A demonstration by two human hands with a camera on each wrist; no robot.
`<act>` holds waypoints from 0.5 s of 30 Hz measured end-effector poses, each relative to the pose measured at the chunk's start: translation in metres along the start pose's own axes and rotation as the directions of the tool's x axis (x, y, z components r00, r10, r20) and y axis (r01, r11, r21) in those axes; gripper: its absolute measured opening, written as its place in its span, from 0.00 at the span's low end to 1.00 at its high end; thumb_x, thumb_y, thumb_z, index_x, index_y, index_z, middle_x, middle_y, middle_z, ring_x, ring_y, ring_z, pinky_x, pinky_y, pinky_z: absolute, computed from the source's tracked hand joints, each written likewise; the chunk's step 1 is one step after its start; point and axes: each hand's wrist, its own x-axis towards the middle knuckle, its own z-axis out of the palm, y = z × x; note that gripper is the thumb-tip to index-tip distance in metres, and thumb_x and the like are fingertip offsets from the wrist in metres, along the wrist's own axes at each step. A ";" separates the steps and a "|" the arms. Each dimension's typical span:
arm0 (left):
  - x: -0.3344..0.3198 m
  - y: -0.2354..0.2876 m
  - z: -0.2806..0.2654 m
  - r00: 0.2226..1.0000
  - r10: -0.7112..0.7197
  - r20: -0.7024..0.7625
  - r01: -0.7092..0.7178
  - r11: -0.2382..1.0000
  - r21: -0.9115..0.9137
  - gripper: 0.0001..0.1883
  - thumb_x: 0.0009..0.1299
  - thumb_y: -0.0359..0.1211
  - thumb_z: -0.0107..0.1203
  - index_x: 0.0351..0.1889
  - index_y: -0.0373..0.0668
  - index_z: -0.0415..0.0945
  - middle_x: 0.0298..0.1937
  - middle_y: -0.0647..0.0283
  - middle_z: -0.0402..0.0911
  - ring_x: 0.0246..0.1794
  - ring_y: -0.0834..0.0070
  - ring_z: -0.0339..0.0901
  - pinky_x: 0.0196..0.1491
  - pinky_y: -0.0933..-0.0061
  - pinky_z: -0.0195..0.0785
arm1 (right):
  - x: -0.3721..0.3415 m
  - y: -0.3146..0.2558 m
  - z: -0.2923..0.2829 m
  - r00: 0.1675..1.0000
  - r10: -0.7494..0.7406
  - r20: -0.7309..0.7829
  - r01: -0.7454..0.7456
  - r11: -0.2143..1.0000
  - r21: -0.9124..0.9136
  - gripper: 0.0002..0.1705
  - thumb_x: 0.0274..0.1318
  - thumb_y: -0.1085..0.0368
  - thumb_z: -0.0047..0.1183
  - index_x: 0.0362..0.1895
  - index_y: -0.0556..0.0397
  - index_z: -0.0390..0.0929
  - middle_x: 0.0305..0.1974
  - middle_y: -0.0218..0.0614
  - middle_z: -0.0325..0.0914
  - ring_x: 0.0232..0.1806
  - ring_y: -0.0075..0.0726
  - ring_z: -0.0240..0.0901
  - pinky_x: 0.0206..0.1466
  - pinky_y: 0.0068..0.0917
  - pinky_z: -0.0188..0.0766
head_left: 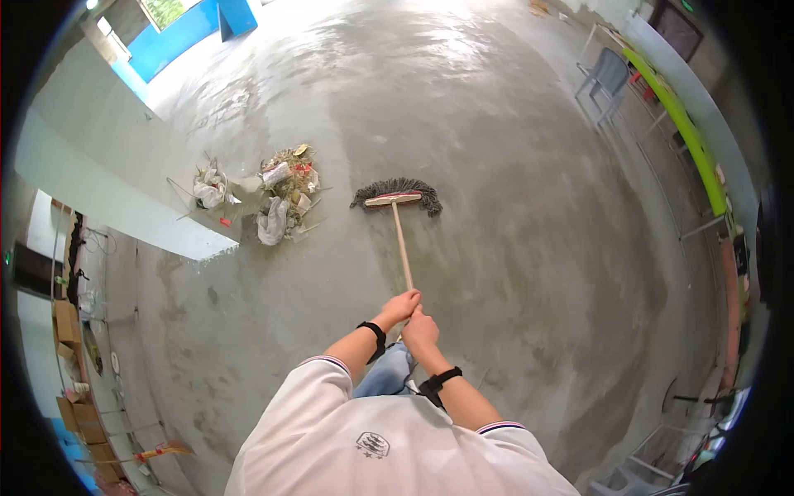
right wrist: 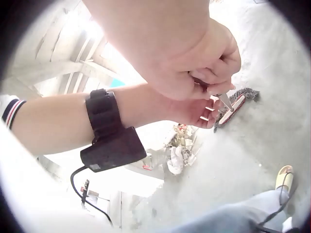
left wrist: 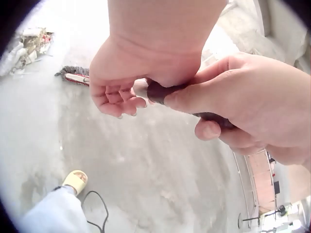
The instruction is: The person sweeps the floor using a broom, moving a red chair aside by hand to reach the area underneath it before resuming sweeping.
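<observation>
A mop with a grey fringed head (head_left: pixel 399 192) lies flat on the floor in front of the person, its pale wooden handle (head_left: pixel 402 244) running back to both hands. The left hand (head_left: pixel 399 307) is the farther forward, its fingers curled loosely round the handle. Just behind and touching it, the right hand (head_left: pixel 420 331) grips the handle's end. In the left wrist view, a dark grip (left wrist: pixel 158 92) shows between the left hand (left wrist: pixel 141 73) and the right hand (left wrist: pixel 252 102). The right wrist view shows the right hand (right wrist: pixel 209 63) above the left hand (right wrist: pixel 194 111), partly covering it.
Heaps of rubbish (head_left: pixel 285 194) lie left of the mop head, beside a pale pillar (head_left: pixel 124 182). A grey chair (head_left: pixel 608 78) and a green-edged table (head_left: pixel 682 124) line the right side. Cardboard boxes (head_left: pixel 83 417) stand at the left. Damp patches mark the concrete floor (head_left: pixel 513 248).
</observation>
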 end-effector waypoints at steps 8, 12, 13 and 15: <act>-0.011 0.040 -0.017 0.972 -0.233 0.030 0.231 0.972 0.041 0.19 0.68 0.45 0.35 0.51 0.54 0.72 0.49 0.58 0.79 0.50 0.56 0.75 0.51 0.56 0.67 | 0.030 0.011 0.017 1.000 0.015 -0.021 -0.009 0.965 0.263 0.21 0.46 0.66 0.51 0.49 0.50 0.72 0.39 0.50 0.79 0.44 0.58 0.75 0.45 0.48 0.72; -0.042 0.052 0.021 0.979 -0.105 0.177 0.066 0.974 0.218 0.19 0.67 0.44 0.36 0.48 0.51 0.74 0.48 0.56 0.80 0.50 0.54 0.76 0.52 0.51 0.66 | -0.026 0.063 0.018 0.998 -0.049 -0.035 0.056 0.960 0.273 0.22 0.45 0.66 0.51 0.48 0.52 0.72 0.40 0.53 0.77 0.44 0.61 0.73 0.45 0.48 0.70; -0.054 0.053 0.032 0.975 -0.041 0.219 -0.013 0.970 0.241 0.20 0.67 0.44 0.36 0.49 0.50 0.74 0.47 0.56 0.80 0.50 0.54 0.76 0.51 0.52 0.67 | -0.045 0.076 0.017 0.998 -0.056 -0.038 0.064 0.963 0.263 0.22 0.45 0.66 0.51 0.48 0.52 0.72 0.40 0.53 0.77 0.44 0.61 0.73 0.45 0.48 0.70; -0.075 0.062 0.054 0.963 -0.003 0.268 -0.060 0.972 0.227 0.21 0.66 0.45 0.36 0.49 0.50 0.74 0.47 0.56 0.80 0.49 0.54 0.76 0.51 0.52 0.67 | -0.079 0.097 0.010 0.999 -0.032 -0.040 0.040 0.974 0.223 0.21 0.43 0.66 0.52 0.47 0.52 0.73 0.39 0.54 0.77 0.44 0.62 0.72 0.45 0.48 0.70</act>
